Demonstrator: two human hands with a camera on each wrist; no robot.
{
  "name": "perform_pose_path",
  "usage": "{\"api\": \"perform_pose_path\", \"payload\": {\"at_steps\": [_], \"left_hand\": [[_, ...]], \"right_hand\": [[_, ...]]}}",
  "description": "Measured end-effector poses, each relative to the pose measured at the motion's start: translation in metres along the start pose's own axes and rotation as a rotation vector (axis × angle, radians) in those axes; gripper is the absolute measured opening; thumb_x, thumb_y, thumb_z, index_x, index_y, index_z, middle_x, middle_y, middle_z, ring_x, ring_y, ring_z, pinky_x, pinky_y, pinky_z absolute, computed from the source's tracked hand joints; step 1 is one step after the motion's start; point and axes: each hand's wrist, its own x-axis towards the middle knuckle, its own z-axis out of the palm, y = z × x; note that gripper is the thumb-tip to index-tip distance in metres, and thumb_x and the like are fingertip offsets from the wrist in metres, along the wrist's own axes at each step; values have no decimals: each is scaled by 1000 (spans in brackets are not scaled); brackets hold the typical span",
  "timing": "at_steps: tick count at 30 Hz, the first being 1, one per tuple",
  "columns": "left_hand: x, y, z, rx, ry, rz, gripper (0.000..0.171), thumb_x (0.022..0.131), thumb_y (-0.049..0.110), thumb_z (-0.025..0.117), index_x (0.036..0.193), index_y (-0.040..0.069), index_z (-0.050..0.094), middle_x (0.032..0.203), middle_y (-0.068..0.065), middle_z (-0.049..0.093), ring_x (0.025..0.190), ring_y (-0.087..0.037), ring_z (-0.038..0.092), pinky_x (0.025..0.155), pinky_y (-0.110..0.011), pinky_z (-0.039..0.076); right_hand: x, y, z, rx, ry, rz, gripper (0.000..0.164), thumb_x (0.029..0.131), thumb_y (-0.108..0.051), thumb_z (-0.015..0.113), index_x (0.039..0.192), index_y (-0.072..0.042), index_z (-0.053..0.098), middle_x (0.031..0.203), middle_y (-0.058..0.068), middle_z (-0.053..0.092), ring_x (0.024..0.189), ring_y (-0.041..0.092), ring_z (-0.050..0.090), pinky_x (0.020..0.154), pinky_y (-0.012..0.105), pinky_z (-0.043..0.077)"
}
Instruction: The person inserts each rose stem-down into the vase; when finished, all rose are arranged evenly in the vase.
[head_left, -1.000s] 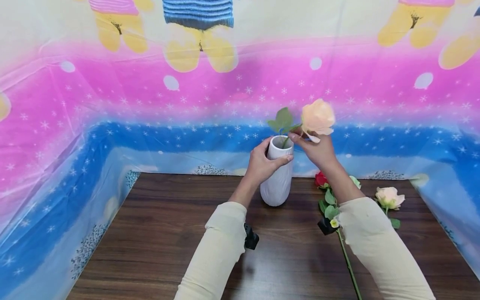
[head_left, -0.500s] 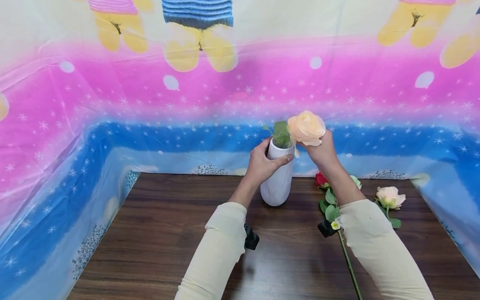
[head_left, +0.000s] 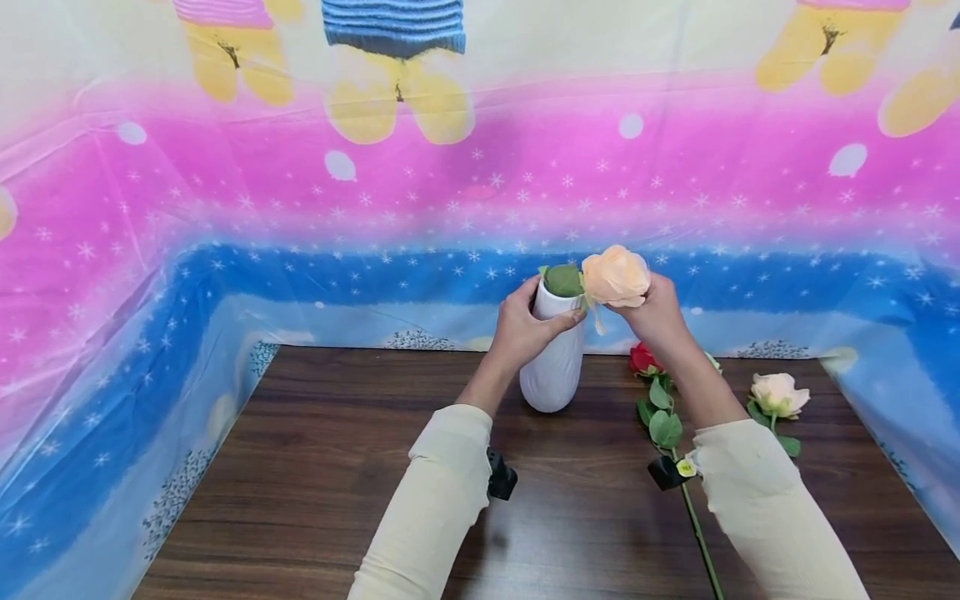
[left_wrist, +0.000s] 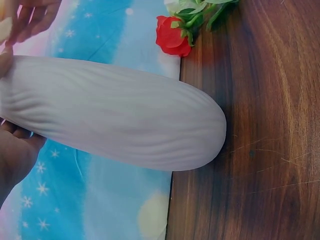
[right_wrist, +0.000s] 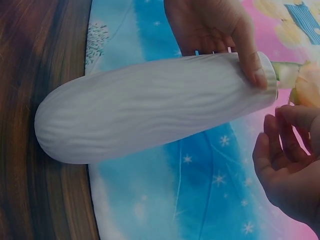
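Right wrist: our left hand (right_wrist: 220, 27) is gripping the vase (right_wrist: 150, 110) by its mouth; our right hand (right_wrist: 292, 167) is curving beside the peach rose (right_wrist: 308, 85), though we cannot tell its grip; we should probably be settling that rose gently, bracing the vase; left wrist: the vase is standing on the tabletop (left_wrist: 270, 110); head: we are counting one vase, one peach rose at its mouth, one red rose (head_left: 643, 358), one pale rose (head_left: 780, 395), one half-hidden whitish bloom (head_left: 715, 363).
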Motion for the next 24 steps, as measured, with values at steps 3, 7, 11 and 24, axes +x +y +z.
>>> {"api": "perform_pose_path", "payload": {"at_steps": [3, 7, 11, 24], "left_hand": [[0, 0, 0, 4, 2, -6, 77, 86, 23, 83, 152, 10, 46, 136, -13, 65, 123, -28, 66, 101, -48, 56], [-1, 0, 0, 14, 2, -18, 76, 86, 23, 83, 152, 11, 47, 136, -13, 64, 124, -28, 65, 101, -48, 56], [-1, 1, 1, 15, -1, -18, 75, 86, 23, 82, 151, 11, 47, 136, -13, 64, 124, -28, 65, 101, -48, 56], [0, -1, 1, 11, -2, -21, 78, 85, 25, 83, 152, 12, 46, 136, -12, 65, 123, -28, 66, 101, -47, 56]], "right_hand": [[-5, 6, -4, 43, -26, -11, 49, 98, -5, 65, 145, 1, 52, 131, 7, 65, 105, -11, 58, 89, 11, 53], [-12, 12, -9, 121, -58, -11, 51, 98, -1, 62, 148, 3, 48, 114, -20, 63, 99, -10, 64, 85, 11, 55], [-19, 17, -15, 191, -74, -29, 44, 98, -2, 62, 142, -4, 56, 108, -27, 67, 99, -7, 67, 85, 13, 57], [-54, 60, -50, 293, -59, 61, 18, 100, -12, 65, 109, -27, 70, 99, -18, 75, 89, -2, 72, 79, 13, 57]]}}
